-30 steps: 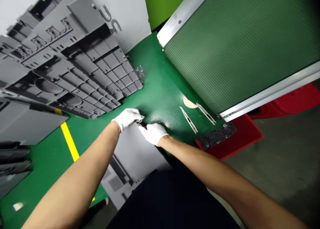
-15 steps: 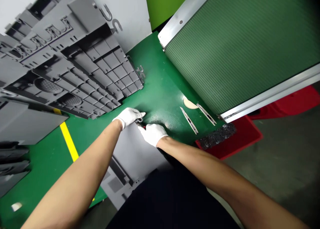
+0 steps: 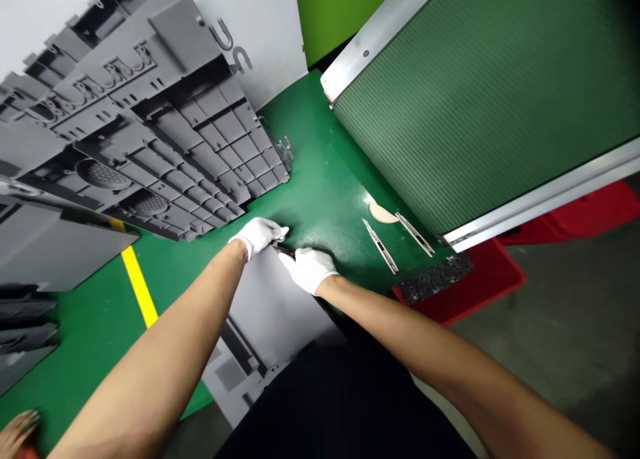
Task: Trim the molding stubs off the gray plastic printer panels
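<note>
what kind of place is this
Probably a factory workstation for finishing moulded parts: many similar grey panels stand on a green worktop, a ribbed green conveyor-like belt sits alongside, and a red bin holds a heap of small dark pieces.

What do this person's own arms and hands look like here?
The left hand and right hand each wear a white glove ending near the wrist. Both forearms are bare, with no sleeves visible on them.
</note>
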`<state>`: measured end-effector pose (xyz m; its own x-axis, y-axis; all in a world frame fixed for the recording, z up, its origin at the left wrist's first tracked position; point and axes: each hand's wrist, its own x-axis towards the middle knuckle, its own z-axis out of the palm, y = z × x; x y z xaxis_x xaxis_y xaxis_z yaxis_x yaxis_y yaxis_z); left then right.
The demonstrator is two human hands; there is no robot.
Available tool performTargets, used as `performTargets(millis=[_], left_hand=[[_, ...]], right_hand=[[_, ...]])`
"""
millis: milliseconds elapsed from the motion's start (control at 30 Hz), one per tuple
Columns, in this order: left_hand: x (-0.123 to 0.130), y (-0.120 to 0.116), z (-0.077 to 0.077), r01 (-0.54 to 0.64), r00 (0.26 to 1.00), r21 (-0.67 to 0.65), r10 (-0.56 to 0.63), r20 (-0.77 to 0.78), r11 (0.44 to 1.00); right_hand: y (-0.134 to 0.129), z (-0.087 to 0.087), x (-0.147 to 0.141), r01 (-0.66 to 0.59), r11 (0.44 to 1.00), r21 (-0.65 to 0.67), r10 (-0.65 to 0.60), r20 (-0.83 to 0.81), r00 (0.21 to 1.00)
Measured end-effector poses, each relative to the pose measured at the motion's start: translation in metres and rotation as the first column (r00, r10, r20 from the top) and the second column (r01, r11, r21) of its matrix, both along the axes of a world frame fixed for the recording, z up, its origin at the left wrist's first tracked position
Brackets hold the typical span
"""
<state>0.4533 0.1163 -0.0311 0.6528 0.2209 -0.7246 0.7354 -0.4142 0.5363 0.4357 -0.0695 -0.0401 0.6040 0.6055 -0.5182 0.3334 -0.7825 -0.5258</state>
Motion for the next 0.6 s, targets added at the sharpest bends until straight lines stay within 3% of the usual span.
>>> performTargets(millis=[167,600], left_hand=[[-0.002,0.007,-0.004,0.073,0.997,0.045,-0.074,0.003,0.996],[-0.003,0.001,0.006,0.171,0.984,0.123,-0.176,0.028,0.978]], right_hand=[[-0.003,-0.005,0.002,-0.004,0.999,0.032,0.005,-0.025,1.0],[-0.005,-0.006,0.011,-0.058,0.998,0.036,0.059,-0.014,0.998]])
